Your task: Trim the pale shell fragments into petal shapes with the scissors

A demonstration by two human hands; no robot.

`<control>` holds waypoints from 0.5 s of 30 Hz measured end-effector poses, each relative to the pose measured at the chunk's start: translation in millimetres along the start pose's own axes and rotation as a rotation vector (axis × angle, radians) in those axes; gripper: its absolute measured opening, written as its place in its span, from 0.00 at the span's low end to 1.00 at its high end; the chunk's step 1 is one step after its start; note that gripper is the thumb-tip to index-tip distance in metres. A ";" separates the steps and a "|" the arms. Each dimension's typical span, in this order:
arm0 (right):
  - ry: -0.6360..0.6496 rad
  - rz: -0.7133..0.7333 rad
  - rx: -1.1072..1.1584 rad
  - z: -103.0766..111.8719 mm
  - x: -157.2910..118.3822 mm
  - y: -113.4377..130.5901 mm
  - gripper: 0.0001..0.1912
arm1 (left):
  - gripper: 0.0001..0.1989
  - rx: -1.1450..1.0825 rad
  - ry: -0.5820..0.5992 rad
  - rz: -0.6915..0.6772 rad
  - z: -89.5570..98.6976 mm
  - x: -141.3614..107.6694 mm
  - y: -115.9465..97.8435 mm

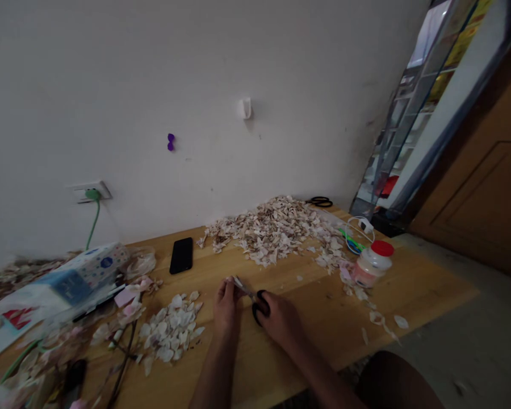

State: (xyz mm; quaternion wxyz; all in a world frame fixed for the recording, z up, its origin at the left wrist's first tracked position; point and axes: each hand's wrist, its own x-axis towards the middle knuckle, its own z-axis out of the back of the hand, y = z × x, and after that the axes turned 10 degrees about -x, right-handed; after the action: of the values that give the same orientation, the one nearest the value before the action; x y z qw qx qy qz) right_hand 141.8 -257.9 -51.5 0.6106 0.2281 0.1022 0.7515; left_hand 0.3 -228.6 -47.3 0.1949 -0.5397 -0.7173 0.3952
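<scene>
Over the middle of the wooden table, my right hand (276,318) holds black-handled scissors (247,291), fingers through the loops. The blades point up and left to my left hand (226,307), whose thumb and fingers pinch a small pale piece at the blade tips, too small to make out well. Left of my left hand lies a small pile of pale petal-like pieces (172,329). A large heap of similar dry pieces (272,230) rests against the wall.
A black phone (181,255) lies at the back. Right stands a red-lidded jar (372,264) near a white cable (348,236). Other scissors (321,201) lie behind the heap. Tissue pack (89,270), artificial flowers (130,307) and stems crowd the left.
</scene>
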 end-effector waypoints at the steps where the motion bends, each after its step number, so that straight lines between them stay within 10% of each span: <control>1: 0.000 -0.001 0.003 -0.2 0.1 0.1 0.04 | 0.17 0.007 0.001 -0.004 0.0 -0.2 -0.1; 15: 0.008 -0.033 0.001 -1.7 1.1 -1.2 0.06 | 0.16 0.214 0.107 -0.126 -5.2 -4.1 -5.9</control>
State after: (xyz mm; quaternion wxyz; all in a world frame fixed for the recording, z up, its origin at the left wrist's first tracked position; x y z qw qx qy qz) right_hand 142.0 -256.3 -53.3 0.6223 0.2236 0.1088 0.7422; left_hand 1.7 -231.2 -38.9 0.3138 -0.4900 -0.6922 0.4269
